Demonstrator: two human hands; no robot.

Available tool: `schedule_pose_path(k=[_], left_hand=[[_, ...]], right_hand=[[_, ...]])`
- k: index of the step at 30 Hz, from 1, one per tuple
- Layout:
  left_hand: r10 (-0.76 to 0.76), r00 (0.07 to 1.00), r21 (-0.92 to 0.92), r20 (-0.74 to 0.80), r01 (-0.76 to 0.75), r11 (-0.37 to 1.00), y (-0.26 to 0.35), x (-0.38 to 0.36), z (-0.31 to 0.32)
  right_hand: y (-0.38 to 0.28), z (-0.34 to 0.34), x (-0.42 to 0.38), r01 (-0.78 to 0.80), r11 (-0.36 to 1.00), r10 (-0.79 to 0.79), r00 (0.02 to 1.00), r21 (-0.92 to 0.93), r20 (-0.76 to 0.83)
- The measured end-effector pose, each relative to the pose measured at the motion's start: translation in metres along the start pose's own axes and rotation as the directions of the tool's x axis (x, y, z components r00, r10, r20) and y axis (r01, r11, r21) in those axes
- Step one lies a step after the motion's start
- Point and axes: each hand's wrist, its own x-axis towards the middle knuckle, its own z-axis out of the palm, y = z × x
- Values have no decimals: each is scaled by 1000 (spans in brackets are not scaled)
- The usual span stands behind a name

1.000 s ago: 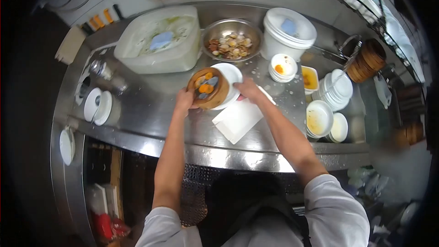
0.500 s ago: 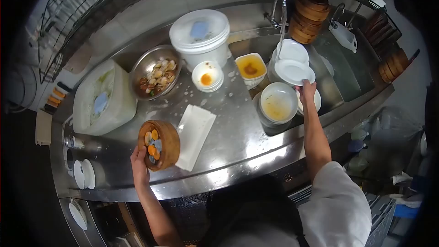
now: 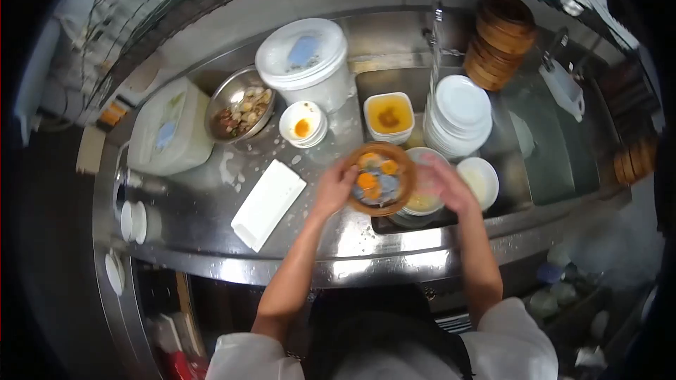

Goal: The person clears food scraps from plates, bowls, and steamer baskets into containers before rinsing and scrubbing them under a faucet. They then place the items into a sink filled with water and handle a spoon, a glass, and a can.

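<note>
My left hand (image 3: 334,187) grips the left side of a round bamboo steamer basket (image 3: 408,179), tilted so its inside faces me. Orange and bluish-grey pieces (image 3: 367,181) lie in it; I cannot make out what they are. The basket is over the left edge of the sink. To its right, my right hand (image 3: 451,186) is blurred, its fingers stretched out and holding nothing. Below that hand, partly covered, sits a bowl (image 3: 424,204) with yellowish liquid. White plates (image 3: 461,109) are stacked behind, and another white bowl (image 3: 480,181) stands to the right.
A square tub of orange liquid (image 3: 389,118) sits by the running tap (image 3: 434,42). Stacked steamers (image 3: 498,39) stand behind. On the counter are a white rectangular plate (image 3: 267,204), small bowls (image 3: 304,127), a lidded bucket (image 3: 310,74), a metal bowl of shells (image 3: 241,109) and a plastic bin (image 3: 169,134).
My left hand has carried the steamer basket from the counter's left side rightward to the sink. My right hand has let go of a white plate, now on the stack, and moved toward the basket.
</note>
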Motion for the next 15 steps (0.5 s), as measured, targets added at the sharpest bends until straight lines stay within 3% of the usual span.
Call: schedule_pose_path(k=[1,2,3,5,7,10,11,12,13,14,15], left_hand=[[-8,1000,53,-9,8,999,5,10,15],[-14,1000,106,-12,15,994,10,17,23],[-78,995,-149,-56,69,986,18,19,20],[-204,972,-620,-118,88,779,35,20,1],[-197,953,-555,-228,39,831,17,8,-26],[-275,896,-465,-349,89,881,-32,-27,-71],[-317,848,-431,-425,119,894,-56,-43,-85],[-354,791,-398,-499,154,904,-84,-58,-99],[-273,715,-186,-644,200,962,-118,-75,-114],[-163,639,26,-751,275,961,-144,-95,-128],[-129,570,174,-811,447,878,-154,-115,-141]], right_hand=[[8,30,-6,-56,989,54,998,135,16],[10,39,1,-5,981,12,999,195,-34],[11,46,8,51,967,-30,996,251,-88],[-13,85,24,201,923,-161,976,327,-146],[-52,135,38,509,860,-488,841,33,-235],[-84,183,98,754,544,-839,478,-368,-261],[-91,198,120,780,415,-910,347,-468,-227],[-98,221,130,643,259,-964,218,-721,-152],[-100,217,171,475,-11,-988,130,-880,82],[-114,218,192,485,-70,-963,195,-871,186],[-127,220,208,499,-129,-923,255,-857,287]])
